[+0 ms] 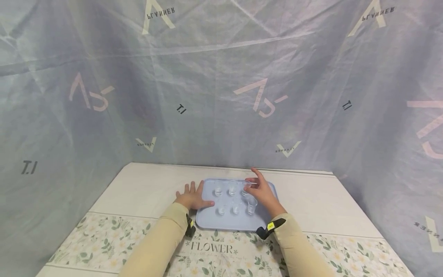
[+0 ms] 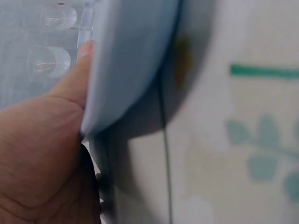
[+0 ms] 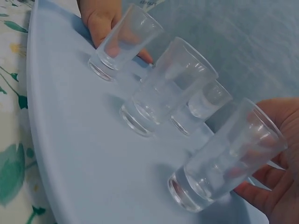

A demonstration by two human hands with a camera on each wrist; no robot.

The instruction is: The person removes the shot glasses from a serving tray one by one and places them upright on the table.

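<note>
Several clear shot glasses stand upright in two rows on a light blue tray [image 1: 211, 222]. My right hand [image 1: 263, 193] pinches the back right shot glass [image 1: 245, 191] between thumb and fingers, with the index finger raised. Nearer me is the front right shot glass [image 1: 252, 206]; it partly covers the right hand [image 3: 280, 186] in the right wrist view. At the tray's left edge my left hand [image 1: 192, 198] rests with fingers spread and the thumb over the rim. The left wrist view shows that thumb [image 2: 74, 79] inside the rim, near more glasses [image 2: 49, 60].
The tray sits on a table with a pale cloth [image 1: 152, 188] and a floral band lettered FLOWER [image 1: 212, 247]. Grey printed fabric [image 1: 207, 96] hangs behind the table and on both sides.
</note>
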